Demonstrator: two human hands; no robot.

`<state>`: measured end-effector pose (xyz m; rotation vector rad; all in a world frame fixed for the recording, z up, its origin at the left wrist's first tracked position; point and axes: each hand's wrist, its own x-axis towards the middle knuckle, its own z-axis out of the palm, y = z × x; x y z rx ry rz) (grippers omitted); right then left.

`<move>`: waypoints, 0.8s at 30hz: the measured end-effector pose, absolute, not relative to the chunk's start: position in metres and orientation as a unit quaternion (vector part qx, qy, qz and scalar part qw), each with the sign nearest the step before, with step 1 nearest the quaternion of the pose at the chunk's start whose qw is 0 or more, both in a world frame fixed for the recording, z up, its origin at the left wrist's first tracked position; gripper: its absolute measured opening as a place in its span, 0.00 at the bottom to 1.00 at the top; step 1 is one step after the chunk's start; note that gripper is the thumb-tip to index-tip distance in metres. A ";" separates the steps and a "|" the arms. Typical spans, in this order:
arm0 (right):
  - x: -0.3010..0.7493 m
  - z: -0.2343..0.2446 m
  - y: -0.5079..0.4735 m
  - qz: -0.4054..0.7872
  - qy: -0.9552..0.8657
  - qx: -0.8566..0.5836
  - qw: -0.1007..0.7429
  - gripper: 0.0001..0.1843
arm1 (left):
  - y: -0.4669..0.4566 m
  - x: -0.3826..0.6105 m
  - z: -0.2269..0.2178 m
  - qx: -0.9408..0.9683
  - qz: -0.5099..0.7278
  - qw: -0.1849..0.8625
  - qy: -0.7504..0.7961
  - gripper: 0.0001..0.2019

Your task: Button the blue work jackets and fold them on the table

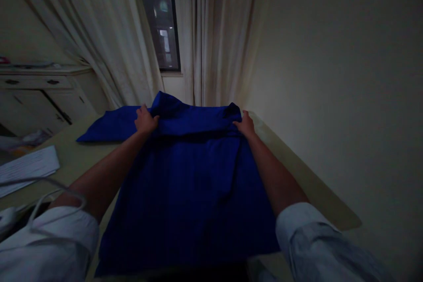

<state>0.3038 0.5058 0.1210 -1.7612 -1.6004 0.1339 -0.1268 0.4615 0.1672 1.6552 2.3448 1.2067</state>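
Blue cloth (pixel 194 172) lies spread over the table (pixel 313 185), its far end pinched by the left hand (pixel 146 121) and right hand (pixel 245 125); papers (pixel 31 167) lie to the left.

Dim lighting, dark upper-right corner, pale glints in window (pixel 159 18)

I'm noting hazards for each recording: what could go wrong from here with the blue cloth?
A cable loops across the left sleeve in this view and might snag as that arm moves. The blue cloth has a crease down its right side, which uneven pulling by the left hand and right hand could deepen.
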 end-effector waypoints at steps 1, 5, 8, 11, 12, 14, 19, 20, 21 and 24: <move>0.301 0.123 0.504 0.053 -0.627 -0.685 0.369 0.43 | 0.455 -0.120 0.168 0.533 0.367 -0.015 0.762 0.35; 0.308 0.095 0.444 0.076 -0.673 -0.653 0.338 0.41 | 0.384 -0.101 0.135 0.664 0.255 0.048 0.702 0.33; 0.335 0.055 0.357 0.087 -0.710 -0.625 0.313 0.40 | 0.292 -0.105 0.078 0.770 0.176 0.075 0.608 0.32; 0.363 0.021 0.268 0.062 -0.723 -0.623 0.291 0.39 | 0.203 -0.125 0.021 0.767 0.141 0.032 0.625 0.32; 0.369 0.013 0.244 0.053 -0.717 -0.632 0.290 0.39 | 0.179 -0.133 0.007 0.744 0.141 0.014 0.652 0.34; 0.376 0.004 0.208 0.046 -0.688 -0.658 0.301 0.38 | 0.147 -0.148 -0.012 0.699 0.150 -0.018 0.699 0.39; 0.369 0.007 0.189 0.129 -0.608 -0.697 0.358 0.38 | 0.110 -0.146 -0.010 0.692 0.158 -0.027 0.704 0.43; 0.367 0.011 0.192 0.141 -0.600 -0.698 0.365 0.38 | 0.104 -0.140 -0.006 0.705 0.154 -0.024 0.692 0.42; 0.366 0.015 0.194 0.151 -0.595 -0.698 0.369 0.37 | 0.098 -0.134 -0.003 0.720 0.147 -0.024 0.677 0.41; 0.373 0.029 0.188 0.199 -0.590 -0.688 0.373 0.37 | 0.074 -0.127 -0.002 0.748 0.139 -0.045 0.647 0.32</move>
